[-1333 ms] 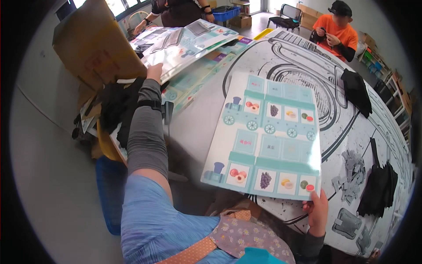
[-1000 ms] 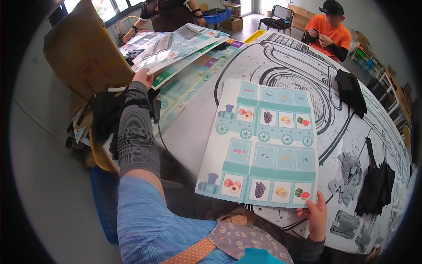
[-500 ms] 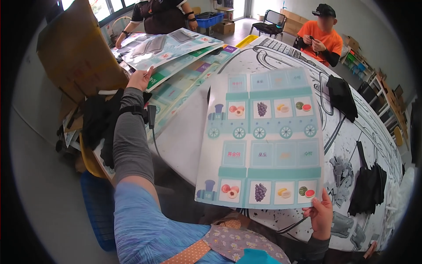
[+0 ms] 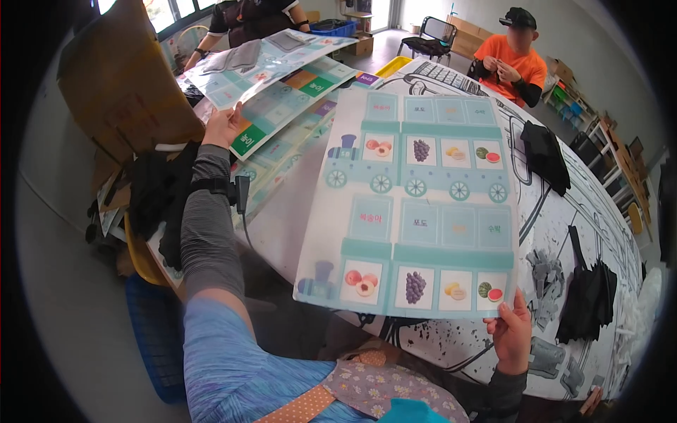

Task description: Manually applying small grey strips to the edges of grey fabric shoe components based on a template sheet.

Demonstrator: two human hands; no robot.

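Presently, both hands are gripping printed sheets

Nearest, the right hand [image 4: 509,335] is pinching the lower right corner of one fruit sheet [image 4: 412,187] between thumb and fingers. The fruit sheet is extending leftward and away from that hand, to the right of the left hand [image 4: 224,127], its near edge jutting past the white table [image 4: 282,236]. It is showing eight fruit pictures in two rows of four, two train engines, and five wheels along its upper row.

Farther out, the left hand is pinching the near edge of one raised top sheet [image 4: 271,76], which is carrying grey pads [image 4: 288,41]. One green-marked sheet [image 4: 282,106] is lying beneath; whether the left fingers are also holding it, I cannot tell.

To the right, two black cloth pieces [image 4: 545,156] are lying on the table, one grey strip heap [image 4: 546,285] beside the nearer. Beyond, two people are standing or sitting: one in orange [image 4: 518,63], one in dark clothes [image 4: 250,21].
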